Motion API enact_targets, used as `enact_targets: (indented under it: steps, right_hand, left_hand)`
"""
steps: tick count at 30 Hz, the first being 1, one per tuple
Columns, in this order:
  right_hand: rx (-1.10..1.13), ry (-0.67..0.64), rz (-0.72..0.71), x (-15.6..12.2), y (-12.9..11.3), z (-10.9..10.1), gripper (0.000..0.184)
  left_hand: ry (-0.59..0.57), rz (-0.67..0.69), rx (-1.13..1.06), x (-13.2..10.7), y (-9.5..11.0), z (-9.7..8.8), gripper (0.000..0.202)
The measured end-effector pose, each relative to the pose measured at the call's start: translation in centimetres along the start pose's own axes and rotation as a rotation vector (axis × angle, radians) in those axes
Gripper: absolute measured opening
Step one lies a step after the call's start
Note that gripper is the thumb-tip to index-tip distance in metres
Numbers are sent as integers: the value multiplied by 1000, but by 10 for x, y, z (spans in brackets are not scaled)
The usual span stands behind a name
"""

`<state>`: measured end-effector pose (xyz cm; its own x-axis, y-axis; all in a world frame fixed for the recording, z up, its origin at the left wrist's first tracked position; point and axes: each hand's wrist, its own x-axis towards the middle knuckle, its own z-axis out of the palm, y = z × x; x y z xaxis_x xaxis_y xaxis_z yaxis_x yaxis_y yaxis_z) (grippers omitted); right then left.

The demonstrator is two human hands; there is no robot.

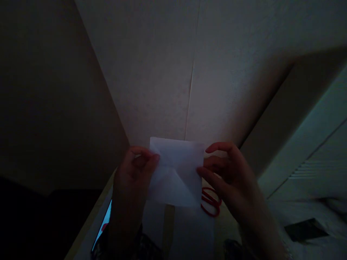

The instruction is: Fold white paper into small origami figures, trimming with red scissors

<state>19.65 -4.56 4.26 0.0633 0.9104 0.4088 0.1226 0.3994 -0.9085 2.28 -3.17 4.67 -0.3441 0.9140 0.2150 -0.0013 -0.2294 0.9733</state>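
Note:
Both hands hold up a small, nearly square sheet of white paper with diagonal creases that meet near its middle. My left hand pinches its left edge between thumb and index finger. On the right edge, the thumb of my right hand lies over the front, with the other fingers bent at or behind the edge; the index fingertip stands just off the upper right corner. Red-handled scissors lie beyond the paper's lower right, their blades hidden.
Beneath the hands is a light wooden table with more white paper on it. A lit screen shows beside my left forearm. A pale wall rises behind. A dark flat object lies at the lower right.

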Motion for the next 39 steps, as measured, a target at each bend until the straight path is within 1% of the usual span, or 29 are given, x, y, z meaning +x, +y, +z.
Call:
enact_targets:
  steps: [2, 4, 5, 7, 10, 13, 15, 19, 22, 24, 28, 30, 33, 36, 39]
  right_hand:
    - [-57, 63, -59, -1, 1, -1, 18]
    - [-103, 98, -88, -1, 2, -2, 11]
    - [-110, 95, -87, -1, 2, -3, 10]
    - [-96, 41, -74, -1, 1, -2, 13]
    - [-81, -30, -76, 0, 0, -2, 16]
    - [-106, -23, -76, -1, -1, -3, 15]
    - [-128, -7, -68, -2, -1, -4, 17]
    - [-139, 4, -113, -4, 0, -7, 28]
    - [-156, 22, -148, -5, -2, -8, 34]
    - [-187, 57, -167, -6, -3, -8, 33]
    - [-285, 133, -225, -8, -5, -9, 29]
    - [-337, 133, -267, -8, -4, -10, 28]
    - [-378, 97, -317, -8, -2, -13, 27]
    - [-384, 72, -338, -7, -1, -14, 24]
    - [-337, 43, -329, -7, -2, -13, 24]
  left_hand:
    - [-97, -27, 18, 1, 2, -7, 15]
    - [-170, -39, 31, 2, 5, -12, 11]
    - [-189, -45, 32, 1, 5, -13, 9]
    - [-205, -57, 16, 0, 6, -14, 9]
    - [-165, -52, -21, -1, 5, -12, 13]
    - [-128, -43, -32, -3, 4, -12, 15]
    - [-117, -31, -1, -4, 6, -13, 15]
    - [-85, 62, 102, -7, 11, -13, 16]
    - [-66, 100, 124, -9, 12, -11, 19]
    - [-42, 139, 150, -11, 11, -9, 18]
    - [20, 287, 218, -15, 7, -7, 18]
    - [44, 354, 271, -16, 6, -7, 14]
    - [51, 409, 332, -15, 6, -9, 11]
    - [14, 402, 355, -16, 8, -11, 13]
    - [20, 357, 332, -17, 9, -13, 13]
